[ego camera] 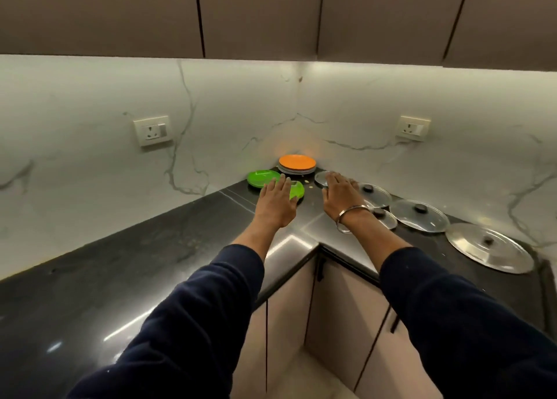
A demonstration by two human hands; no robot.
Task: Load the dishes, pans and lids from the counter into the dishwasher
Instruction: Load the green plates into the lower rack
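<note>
Two green plates (263,178), one orange-topped stack (297,164), five lids (419,215). Left hand (278,204) reaches out flat-fingered over a green plate; right hand (339,195) spreads over the small lid (322,178), gripping nothing.

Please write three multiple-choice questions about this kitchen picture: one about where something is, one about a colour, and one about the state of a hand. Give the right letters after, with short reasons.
1. Where does the plate stack stand?
A. in the counter's back corner
B. at the counter's front edge
C. on the floor

2. What colour is the top plate of that stack?
A. blue
B. orange
C. white

3. How is the left hand?
A. clenched in a fist
B. gripping a lid knob
C. open, fingers straight, over a green plate

Answers:
1 A, the stack stands where the two walls meet.
2 B, its face is orange.
3 C, the fingers lie straight and hold nothing.
</note>
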